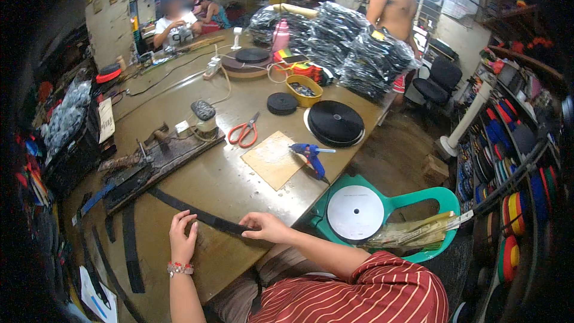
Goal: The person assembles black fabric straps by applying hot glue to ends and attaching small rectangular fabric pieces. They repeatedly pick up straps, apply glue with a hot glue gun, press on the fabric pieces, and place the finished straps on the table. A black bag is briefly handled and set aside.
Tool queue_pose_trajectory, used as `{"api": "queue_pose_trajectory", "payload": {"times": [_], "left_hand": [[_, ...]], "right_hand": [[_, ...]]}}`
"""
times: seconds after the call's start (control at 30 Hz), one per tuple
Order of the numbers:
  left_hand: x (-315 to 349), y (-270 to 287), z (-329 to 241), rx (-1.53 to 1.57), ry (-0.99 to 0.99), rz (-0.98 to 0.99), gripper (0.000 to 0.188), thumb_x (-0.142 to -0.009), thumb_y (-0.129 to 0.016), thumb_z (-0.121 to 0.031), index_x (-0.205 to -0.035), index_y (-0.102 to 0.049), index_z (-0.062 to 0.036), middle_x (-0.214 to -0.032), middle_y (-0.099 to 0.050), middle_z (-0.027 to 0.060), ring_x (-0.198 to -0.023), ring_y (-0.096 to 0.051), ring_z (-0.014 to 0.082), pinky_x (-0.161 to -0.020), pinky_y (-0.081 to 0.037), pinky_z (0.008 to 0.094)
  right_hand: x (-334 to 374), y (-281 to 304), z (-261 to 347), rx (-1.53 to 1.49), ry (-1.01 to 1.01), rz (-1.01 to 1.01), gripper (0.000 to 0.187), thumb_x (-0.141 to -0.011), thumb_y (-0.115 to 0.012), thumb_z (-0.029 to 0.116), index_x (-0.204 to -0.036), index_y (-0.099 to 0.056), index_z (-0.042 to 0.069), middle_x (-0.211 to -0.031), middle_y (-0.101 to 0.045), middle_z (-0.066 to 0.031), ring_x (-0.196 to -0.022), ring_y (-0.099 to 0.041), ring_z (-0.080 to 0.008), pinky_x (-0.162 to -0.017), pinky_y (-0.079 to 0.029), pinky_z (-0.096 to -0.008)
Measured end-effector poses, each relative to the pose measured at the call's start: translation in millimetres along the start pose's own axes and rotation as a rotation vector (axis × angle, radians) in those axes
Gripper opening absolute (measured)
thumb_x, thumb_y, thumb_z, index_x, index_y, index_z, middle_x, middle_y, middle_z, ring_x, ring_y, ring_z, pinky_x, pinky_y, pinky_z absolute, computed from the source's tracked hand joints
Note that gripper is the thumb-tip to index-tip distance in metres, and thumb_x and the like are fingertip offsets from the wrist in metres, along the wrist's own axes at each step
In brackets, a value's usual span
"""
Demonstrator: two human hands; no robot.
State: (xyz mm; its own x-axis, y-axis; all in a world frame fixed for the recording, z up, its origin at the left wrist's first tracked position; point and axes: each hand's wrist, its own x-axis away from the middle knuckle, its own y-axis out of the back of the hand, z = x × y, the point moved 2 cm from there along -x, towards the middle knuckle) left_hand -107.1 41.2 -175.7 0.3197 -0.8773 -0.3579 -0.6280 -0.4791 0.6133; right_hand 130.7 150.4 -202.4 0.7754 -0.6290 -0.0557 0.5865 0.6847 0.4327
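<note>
A black webbing strap (pixel 218 222) runs across the near part of the table, from the wooden board at left toward me. My right hand (pixel 266 227) pinches its near end between thumb and fingers. Beside the strap, my left hand (pixel 182 236) has its fingers apart and slightly bent, the fingertips close to the strap's edge; whether they touch it I cannot tell. Ahead lies a tan square sheet (pixel 275 160) with whitish residue, and a blue glue gun (pixel 311 158) rests at its right edge. Red-handled scissors (pixel 244 133) lie beyond the sheet.
A wooden board with metal fittings (pixel 167 158) sits at left, near more black straps (pixel 131 251). Black webbing rolls (pixel 335 122) and a yellow bowl (pixel 304 90) stand farther back. A green plastic stool (pixel 406 197) holds a white disc (pixel 356 212). Other people are beyond the table.
</note>
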Motion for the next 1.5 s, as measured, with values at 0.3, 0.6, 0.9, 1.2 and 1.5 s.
{"api": "queue_pose_trajectory", "payload": {"times": [0.3,0.6,0.9,1.2,1.5], "left_hand": [[-0.1,0.7,4.1,0.013,-0.030,-0.059,0.015,-0.083,-0.060,-0.004,-0.097,-0.065,-0.0008,-0.113,-0.058,0.0131,-0.107,-0.056,0.0286,-0.094,-0.044,0.0376],[1.2,8.3,5.1,0.030,-0.016,-0.095,0.013,-0.087,-0.058,-0.007,-0.096,-0.065,-0.0007,-0.112,-0.059,0.0123,-0.108,-0.055,0.0279,-0.092,-0.044,0.0386],[1.2,12.2,2.2,0.055,0.002,-0.095,0.014,-0.089,-0.057,-0.009,-0.098,-0.065,-0.0004,-0.114,-0.058,0.0113,-0.104,-0.057,0.0256,-0.087,-0.047,0.0368],[2.5,10.3,13.5,0.136,0.008,-0.095,0.014,-0.088,-0.059,-0.006,-0.099,-0.065,0.0006,-0.111,-0.060,0.0123,-0.098,-0.061,0.0227,-0.084,-0.050,0.0312],[0.7,17.7,0.0,0.083,0.013,-0.073,0.014,-0.087,-0.059,-0.006,-0.098,-0.066,-0.0009,-0.108,-0.061,0.0111,-0.091,-0.062,0.0208,-0.080,-0.051,0.0317]], "right_hand": [[0.7,-4.7,1.4,-0.027,0.038,-0.049,0.034,-0.081,-0.073,0.028,-0.106,-0.062,0.009,-0.073,-0.061,-0.0037,-0.069,-0.056,-0.0136,-0.064,-0.046,-0.0296],[2.9,-7.1,-0.9,-0.042,0.094,-0.067,0.036,-0.081,-0.072,0.028,-0.106,-0.060,0.006,-0.083,-0.064,-0.0108,-0.079,-0.062,-0.0232,-0.073,-0.049,-0.0355],[2.8,-10.3,-3.5,-0.029,0.060,-0.065,0.032,-0.084,-0.069,0.027,-0.106,-0.061,0.006,-0.090,-0.065,-0.0089,-0.083,-0.061,-0.0194,-0.077,-0.049,-0.0326],[-56.5,143.6,66.2,0.227,0.382,-0.663,0.055,-0.082,-0.070,0.019,-0.131,-0.048,0.007,-0.101,-0.063,-0.0103,-0.088,-0.061,-0.0183,-0.073,-0.049,-0.0316],[-137.3,279.9,105.7,0.355,-0.254,-0.480,0.068,-0.081,-0.070,0.026,-0.137,-0.038,0.005,-0.097,-0.066,-0.0174,-0.070,-0.067,-0.0185,-0.063,-0.054,-0.0325]]}}
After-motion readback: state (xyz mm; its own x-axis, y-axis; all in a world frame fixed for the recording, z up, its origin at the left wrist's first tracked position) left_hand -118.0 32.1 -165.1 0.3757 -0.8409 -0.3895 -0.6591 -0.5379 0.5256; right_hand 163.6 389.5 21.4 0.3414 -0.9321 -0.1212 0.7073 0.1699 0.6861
